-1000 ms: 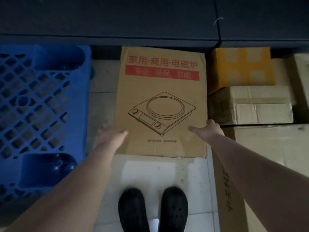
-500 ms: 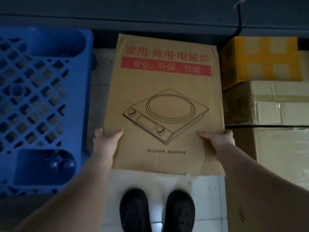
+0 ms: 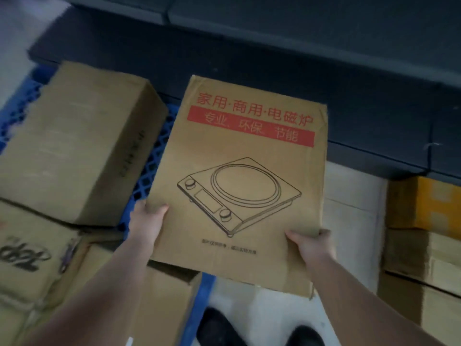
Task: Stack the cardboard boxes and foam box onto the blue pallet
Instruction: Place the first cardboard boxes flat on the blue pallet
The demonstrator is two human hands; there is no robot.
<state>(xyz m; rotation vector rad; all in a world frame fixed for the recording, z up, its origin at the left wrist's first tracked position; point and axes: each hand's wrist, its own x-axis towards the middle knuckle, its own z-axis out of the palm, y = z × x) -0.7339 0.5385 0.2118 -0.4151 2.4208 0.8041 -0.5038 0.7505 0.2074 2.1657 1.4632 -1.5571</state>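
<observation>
Carry step in hand: my left hand (image 3: 146, 222) and right hand (image 3: 311, 243) grip the flat brown induction-cooker carton (image 3: 239, 176), next needing level placement on the blue plastic pallet (image 3: 152, 156).

I hold the flat cooker box (image 3: 239, 186) in both hands, my left hand (image 3: 146, 221) gripping its left edge, my right hand (image 3: 313, 243) its lower right corner. Beneath its left side shows the blue pallet (image 3: 152, 171), carrying a plain cardboard box (image 3: 74, 146). A yellow box (image 3: 429, 203) sits at right on stacked cartons.
</observation>
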